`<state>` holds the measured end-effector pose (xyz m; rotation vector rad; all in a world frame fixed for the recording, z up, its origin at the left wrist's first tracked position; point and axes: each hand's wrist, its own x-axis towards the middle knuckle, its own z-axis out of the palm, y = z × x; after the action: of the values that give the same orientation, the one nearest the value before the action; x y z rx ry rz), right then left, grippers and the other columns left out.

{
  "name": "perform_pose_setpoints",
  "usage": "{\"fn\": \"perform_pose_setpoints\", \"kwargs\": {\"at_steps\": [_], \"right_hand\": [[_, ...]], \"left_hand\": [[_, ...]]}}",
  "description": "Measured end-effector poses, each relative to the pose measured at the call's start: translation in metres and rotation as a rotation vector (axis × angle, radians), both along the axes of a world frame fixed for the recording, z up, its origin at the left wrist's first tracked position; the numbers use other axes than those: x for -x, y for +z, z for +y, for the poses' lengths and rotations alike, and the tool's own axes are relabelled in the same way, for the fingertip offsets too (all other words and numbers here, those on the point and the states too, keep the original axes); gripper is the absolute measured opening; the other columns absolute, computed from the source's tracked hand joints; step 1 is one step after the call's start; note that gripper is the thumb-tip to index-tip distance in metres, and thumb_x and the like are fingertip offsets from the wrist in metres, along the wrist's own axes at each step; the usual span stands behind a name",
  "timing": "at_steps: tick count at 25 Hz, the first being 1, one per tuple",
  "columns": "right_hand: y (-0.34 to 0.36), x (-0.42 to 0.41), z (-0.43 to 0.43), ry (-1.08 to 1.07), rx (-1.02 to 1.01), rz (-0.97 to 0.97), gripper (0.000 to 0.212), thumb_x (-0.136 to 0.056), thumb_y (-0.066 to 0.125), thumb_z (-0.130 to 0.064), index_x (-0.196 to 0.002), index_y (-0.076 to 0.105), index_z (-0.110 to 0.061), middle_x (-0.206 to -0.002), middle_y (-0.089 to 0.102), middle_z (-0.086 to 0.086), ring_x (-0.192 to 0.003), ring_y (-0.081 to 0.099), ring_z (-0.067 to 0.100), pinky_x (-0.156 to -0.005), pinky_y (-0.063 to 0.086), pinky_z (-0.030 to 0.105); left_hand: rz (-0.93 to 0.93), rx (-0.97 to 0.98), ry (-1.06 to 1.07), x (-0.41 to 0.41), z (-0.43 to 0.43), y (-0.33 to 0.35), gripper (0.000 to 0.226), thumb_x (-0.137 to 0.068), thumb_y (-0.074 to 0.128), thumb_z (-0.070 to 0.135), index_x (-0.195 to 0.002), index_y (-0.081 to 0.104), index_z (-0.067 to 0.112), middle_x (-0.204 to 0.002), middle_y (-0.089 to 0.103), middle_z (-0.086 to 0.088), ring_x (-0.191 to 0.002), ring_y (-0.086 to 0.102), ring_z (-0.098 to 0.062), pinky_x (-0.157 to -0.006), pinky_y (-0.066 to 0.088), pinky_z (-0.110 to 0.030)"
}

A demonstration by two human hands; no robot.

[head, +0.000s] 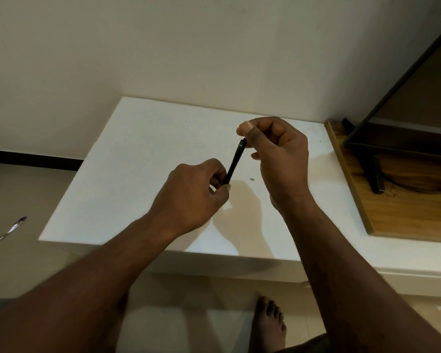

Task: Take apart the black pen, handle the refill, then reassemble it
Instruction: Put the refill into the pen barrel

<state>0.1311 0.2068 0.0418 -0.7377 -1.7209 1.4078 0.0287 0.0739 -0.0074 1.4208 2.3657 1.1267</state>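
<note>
The black pen (234, 161) is held up above the white table (127, 174), tilted with its top end toward the upper right. My left hand (194, 197) grips its lower end with curled fingers. My right hand (275, 154) pinches the pen's upper end between thumb and forefinger. That end is mostly hidden by the thumb. A tiny grey piece (252, 178) lies on the table just right of the pen. No refill shows.
A wooden board (392, 212) at the right carries a black-framed screen (402, 103) on a black stand, with a dark cable. Another pen with a purple tip (15, 226) lies on the floor at the left. My bare foot (267, 322) is below the table edge.
</note>
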Motion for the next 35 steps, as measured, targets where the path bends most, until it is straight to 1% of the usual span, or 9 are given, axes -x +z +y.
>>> {"fn": "perform_pose_setpoints", "kwargs": {"at_steps": [7,11,15,19,22,25,28,31,35], "right_hand": [[0.002,-0.001,-0.002,0.038,0.019,0.013,0.011,-0.098,0.071,-0.023,-0.090,0.078,-0.018,-0.096,0.082,0.004,-0.086,0.074,0.015,-0.069,0.052,0.018],[0.003,-0.002,0.001,0.024,0.133,0.062,0.032,-0.104,0.059,-0.041,-0.100,0.078,-0.016,-0.101,0.083,0.002,-0.086,0.074,0.017,-0.072,0.051,0.028],[0.002,-0.002,0.005,-0.003,0.245,0.104,0.050,-0.102,0.049,-0.053,-0.106,0.077,-0.012,-0.103,0.083,0.005,-0.085,0.073,0.016,-0.075,0.051,0.033],[0.001,-0.001,0.006,0.011,0.269,0.068,0.052,-0.099,0.050,-0.057,-0.106,0.078,-0.013,-0.102,0.083,0.003,-0.085,0.074,0.015,-0.076,0.051,0.033],[0.000,-0.001,0.004,0.072,0.241,-0.014,0.043,-0.094,0.061,-0.051,-0.110,0.077,-0.014,-0.103,0.083,0.001,-0.087,0.075,0.014,-0.076,0.052,0.032],[-0.001,0.000,-0.001,0.172,0.117,-0.066,0.025,-0.094,0.071,-0.033,-0.114,0.076,-0.018,-0.105,0.082,0.002,-0.095,0.077,0.014,-0.074,0.053,0.027],[-0.004,0.003,-0.004,0.169,-0.007,-0.063,0.022,-0.094,0.077,-0.018,-0.115,0.076,-0.019,-0.103,0.081,-0.001,-0.098,0.076,0.013,-0.078,0.053,0.024],[-0.006,0.003,-0.001,0.117,-0.021,-0.038,0.022,-0.093,0.080,-0.017,-0.115,0.077,-0.019,-0.101,0.081,-0.003,-0.096,0.077,0.013,-0.079,0.053,0.023],[-0.006,0.002,0.002,0.080,-0.012,-0.012,0.022,-0.092,0.081,-0.018,-0.113,0.077,-0.019,-0.100,0.082,-0.002,-0.092,0.078,0.012,-0.076,0.052,0.016]], "left_hand": [[-0.015,-0.007,0.023,0.000,0.000,0.002,0.014,-0.092,0.072,0.035,-0.098,0.068,0.023,-0.085,0.073,0.013,-0.069,0.069,-0.002,-0.065,0.051,-0.014],[-0.030,-0.005,0.026,0.000,-0.001,0.003,0.014,-0.092,0.071,0.036,-0.099,0.068,0.025,-0.083,0.070,0.016,-0.068,0.068,0.001,-0.064,0.051,-0.016],[-0.043,-0.023,0.023,-0.001,-0.001,0.005,0.013,-0.092,0.071,0.035,-0.098,0.068,0.025,-0.082,0.071,0.016,-0.067,0.070,-0.002,-0.066,0.056,-0.022],[-0.045,-0.043,0.021,-0.001,-0.001,0.008,0.013,-0.092,0.071,0.035,-0.099,0.068,0.024,-0.084,0.073,0.014,-0.069,0.071,-0.004,-0.068,0.060,-0.027],[-0.069,-0.074,0.038,0.001,-0.001,0.011,0.013,-0.093,0.071,0.035,-0.102,0.067,0.026,-0.083,0.073,0.015,-0.070,0.072,-0.004,-0.070,0.061,-0.027],[-0.118,-0.113,0.046,0.003,0.000,0.014,0.014,-0.097,0.068,0.032,-0.109,0.070,0.027,-0.085,0.073,0.015,-0.072,0.074,-0.005,-0.074,0.063,-0.028],[-0.235,-0.133,0.051,0.005,0.001,0.016,0.017,-0.099,0.066,0.027,-0.115,0.072,0.030,-0.092,0.077,0.013,-0.076,0.075,-0.005,-0.074,0.065,-0.027],[-0.390,-0.127,0.079,0.008,0.002,0.016,0.026,-0.101,0.063,0.019,-0.123,0.070,0.031,-0.099,0.076,0.013,-0.085,0.075,-0.005,-0.074,0.065,-0.027],[-0.496,-0.066,0.121,0.010,0.002,0.016,0.045,-0.099,0.058,0.006,-0.133,0.061,0.035,-0.107,0.074,0.014,-0.093,0.073,-0.009,-0.079,0.065,-0.038]]}}
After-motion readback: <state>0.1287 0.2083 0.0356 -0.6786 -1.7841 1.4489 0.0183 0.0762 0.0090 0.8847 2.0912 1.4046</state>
